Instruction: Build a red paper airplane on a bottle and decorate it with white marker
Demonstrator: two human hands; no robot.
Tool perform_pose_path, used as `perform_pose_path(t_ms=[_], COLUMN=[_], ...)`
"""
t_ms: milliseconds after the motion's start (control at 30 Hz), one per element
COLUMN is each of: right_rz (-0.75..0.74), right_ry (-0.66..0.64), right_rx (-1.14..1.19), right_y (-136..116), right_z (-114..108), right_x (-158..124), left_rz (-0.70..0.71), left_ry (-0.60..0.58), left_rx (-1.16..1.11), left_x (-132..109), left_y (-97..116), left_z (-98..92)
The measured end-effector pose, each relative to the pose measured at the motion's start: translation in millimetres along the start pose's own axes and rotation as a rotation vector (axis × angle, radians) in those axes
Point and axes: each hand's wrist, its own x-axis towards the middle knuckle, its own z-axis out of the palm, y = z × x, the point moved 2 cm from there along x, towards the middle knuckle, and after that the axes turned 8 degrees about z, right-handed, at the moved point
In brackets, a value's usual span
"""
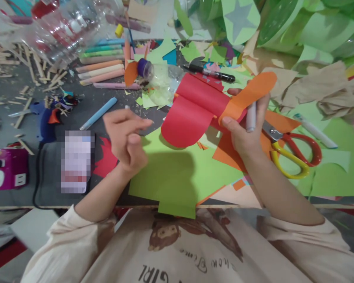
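A clear bottle (166, 76) with a purple cap is wrapped in red paper (203, 94), with a rounded red flap (185, 125) on its near side. Round its right end sits an orange paper strip (255, 92). My right hand (244, 129) grips that end, thumb on the orange paper, and a grey-white marker (251, 117) is also held against the palm. My left hand (126, 137) hovers left of the red flap, apart from it, fingers curled and index finger pointing right; whether something small is pinched there cannot be made out.
Green paper (165, 173) lies below the hands. Scissors (292, 149) rest right of my right wrist. On the left are a phone (76, 161), a blue glue gun (45, 120), a blue marker (98, 113) and a purple box (8, 168). Bottles, pens and paper scraps fill the back.
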Motion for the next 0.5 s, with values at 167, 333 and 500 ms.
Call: perform_pose_path(t_ms=[167, 333, 500], right_rz=[0.024, 0.099, -0.009], right_ry=[-0.156, -0.362, -0.382], right_rx=[0.028, 0.013, 0.115], right_y=[-6, -18, -19], right_z=[-2, 2, 14], right_x=[2, 2, 4], left_rz=[0.297, 0.663, 0.562], left_ry=[0.140, -0.088, -0.365], left_rx=[0.291, 0.295, 0.290], left_x=[10, 10, 11], left_y=[16, 31, 27], left_z=[-1.1, 7.2, 13.6])
